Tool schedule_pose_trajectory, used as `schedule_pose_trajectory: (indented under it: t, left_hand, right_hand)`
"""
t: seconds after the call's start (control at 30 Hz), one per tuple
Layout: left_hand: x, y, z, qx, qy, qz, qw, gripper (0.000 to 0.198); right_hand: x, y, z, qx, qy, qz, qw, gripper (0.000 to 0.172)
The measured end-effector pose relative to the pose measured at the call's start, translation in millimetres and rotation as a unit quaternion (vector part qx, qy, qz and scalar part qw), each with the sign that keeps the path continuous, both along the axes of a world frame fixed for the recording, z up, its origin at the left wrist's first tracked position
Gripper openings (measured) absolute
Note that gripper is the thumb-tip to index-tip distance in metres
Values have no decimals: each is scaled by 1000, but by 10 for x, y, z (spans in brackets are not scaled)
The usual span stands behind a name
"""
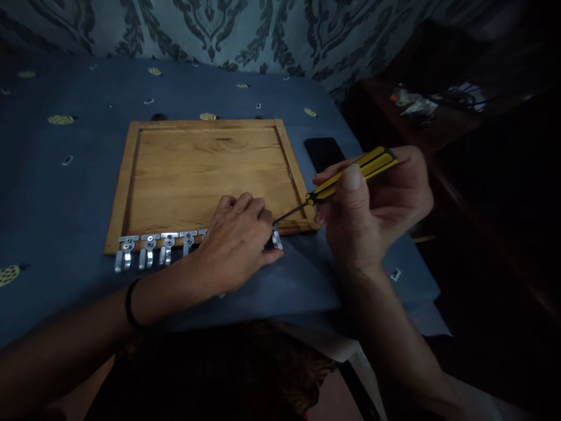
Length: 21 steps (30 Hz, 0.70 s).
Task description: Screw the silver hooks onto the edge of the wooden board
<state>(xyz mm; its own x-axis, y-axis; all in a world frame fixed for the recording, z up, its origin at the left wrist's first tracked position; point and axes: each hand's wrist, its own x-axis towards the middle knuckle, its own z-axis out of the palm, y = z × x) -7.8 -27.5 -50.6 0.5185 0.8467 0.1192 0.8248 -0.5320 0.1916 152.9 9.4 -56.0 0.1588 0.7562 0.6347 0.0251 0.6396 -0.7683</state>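
We had a rectangular golden-brown wooden panel with a raised frame lying flat on a dark blue patterned tablecloth, its hook-bearing edge towards us. Much of the row seemed done: along the left of that near edge we could count four bright silver metal double-pronged hooks side by side, their prongs hanging past the wood. A bit of a fifth fitting showed beside our left hand, which hid the middle of the row, so we could not tell how many more sat there.

The work in hand appeared to be a shiny silver metal hook near the right end. Our left hand lay over the edge with its fingers bent and its thumb out beside that hook; whether it pinched the metal we could not tell. Our right hand was closed around the yellow-and-black handle of a slim screwdriver, its shaft slanting down to the hook, where the fingers hid the tip. We judged that this hook's fastening was left to finish; whether every screw elsewhere was tight, we could not tell.
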Motion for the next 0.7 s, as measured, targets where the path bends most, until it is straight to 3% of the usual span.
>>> schedule_pose_trajectory:
  t: [0.57,0.7]
  left_hand:
    - [20,9,41,-30,16,5,999,39]
    - [18,7,24,-21,10,6,1000,39]
  right_hand:
    - [22,-18,27,-2,-20,36,999,15]
    - [71,-15,32,-29,-35,84,995,22]
